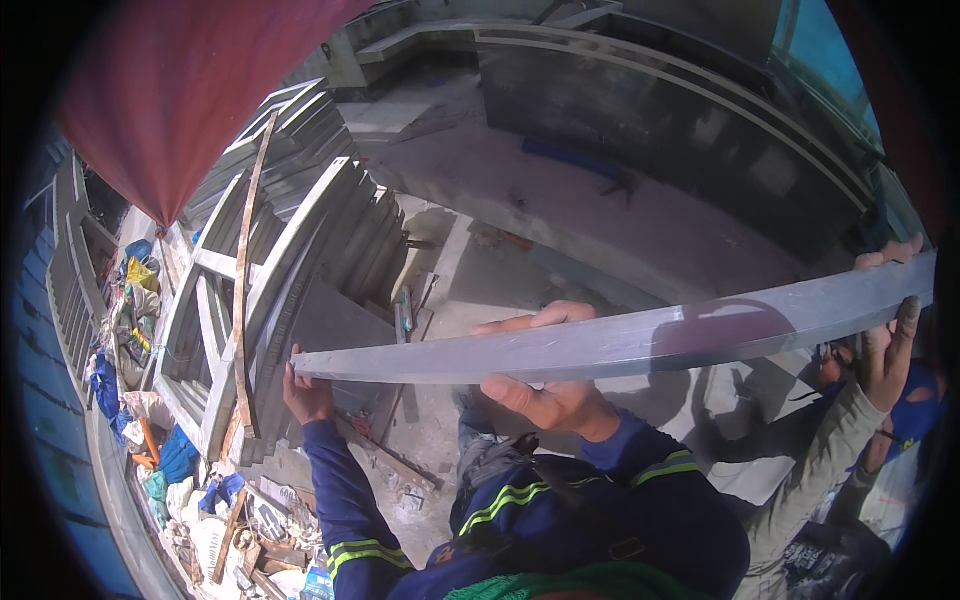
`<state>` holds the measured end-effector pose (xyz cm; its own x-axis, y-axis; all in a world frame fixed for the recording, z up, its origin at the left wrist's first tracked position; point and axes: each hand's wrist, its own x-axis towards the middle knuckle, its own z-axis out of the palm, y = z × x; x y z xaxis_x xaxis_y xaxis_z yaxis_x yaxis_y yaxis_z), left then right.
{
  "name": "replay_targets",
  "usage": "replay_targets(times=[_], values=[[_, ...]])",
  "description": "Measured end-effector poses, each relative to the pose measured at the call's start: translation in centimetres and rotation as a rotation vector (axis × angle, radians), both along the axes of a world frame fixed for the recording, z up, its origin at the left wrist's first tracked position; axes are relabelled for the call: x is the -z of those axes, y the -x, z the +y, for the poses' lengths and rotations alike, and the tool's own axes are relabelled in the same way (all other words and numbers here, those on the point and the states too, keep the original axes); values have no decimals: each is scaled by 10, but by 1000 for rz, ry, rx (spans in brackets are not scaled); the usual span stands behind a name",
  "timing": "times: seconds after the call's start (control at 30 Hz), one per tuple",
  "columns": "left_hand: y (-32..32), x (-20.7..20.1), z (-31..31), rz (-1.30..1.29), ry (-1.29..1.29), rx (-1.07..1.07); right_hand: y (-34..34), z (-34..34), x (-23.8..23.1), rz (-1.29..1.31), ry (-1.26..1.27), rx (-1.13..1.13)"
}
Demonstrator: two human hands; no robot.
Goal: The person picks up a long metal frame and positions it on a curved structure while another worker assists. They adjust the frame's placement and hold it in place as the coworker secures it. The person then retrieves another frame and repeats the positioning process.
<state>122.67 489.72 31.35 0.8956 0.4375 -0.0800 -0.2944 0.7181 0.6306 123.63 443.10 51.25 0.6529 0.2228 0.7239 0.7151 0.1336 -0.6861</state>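
A long grey metal bar (480,355) stretches across the view in front of me, with a dark shadow on its right half. My left hand (310,395) is closed on the bar's left end, fingers at its tip. Near the middle of the bar, my right hand (560,400) wraps around it, thumb on the near side and fingers over the far side. At the right end, the hands of a co-worker (890,340), one arm in a light sleeve, also hold the bar. Both my sleeves are navy with reflective stripes.
Stacked grey metal frames (330,260) stand at left, with a thin rusty strip (245,270) leaning on them. Bags and wood scraps (240,530) litter the lower left. Red fabric (190,100) hangs above. A dark panel (660,120) stands far right; a blue-headed person (915,410) is at right.
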Motion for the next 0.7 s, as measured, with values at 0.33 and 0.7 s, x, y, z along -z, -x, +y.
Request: replay_targets(times=[0.33,0.7], values=[[-346,-18,44,-103,-81,318,-232,36,34,395,-452,400],[-626,-94,-10,-220,-312,495,-462,-40,61,521,-711,437]])
